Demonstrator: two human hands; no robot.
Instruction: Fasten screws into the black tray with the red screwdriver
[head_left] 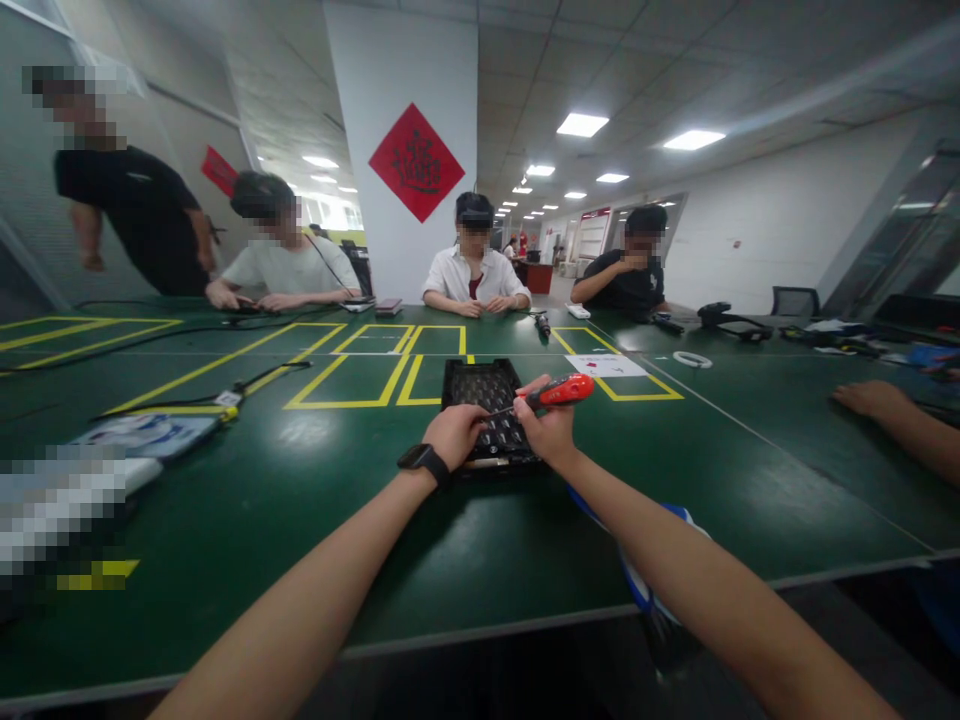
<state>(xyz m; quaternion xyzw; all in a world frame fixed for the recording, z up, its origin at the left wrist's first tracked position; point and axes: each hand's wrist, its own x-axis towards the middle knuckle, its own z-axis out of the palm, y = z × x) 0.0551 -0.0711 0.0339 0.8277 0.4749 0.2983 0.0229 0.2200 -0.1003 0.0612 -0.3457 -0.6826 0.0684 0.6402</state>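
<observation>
My right hand (547,425) is closed round a red and black screwdriver (561,390), its handle pointing up to the right. The thin shaft runs left over an open black case (484,385) with rows of small metallic pieces inside. At the shaft's far end my left hand (456,432), with a dark watch on the wrist, has its fingers pinched together. They seem to meet the screwdriver's tip; anything smaller between them is hidden. The case lies on the green table in front of me, and both hands are over its near half.
Yellow tape (337,405) marks rectangles on the green table (315,540). A white paper sheet (606,366) lies beyond my right hand, and a white ring (691,359) farther right. Blue and white packets lie at left. Several people are around the table; another person's hand (870,398) rests at right.
</observation>
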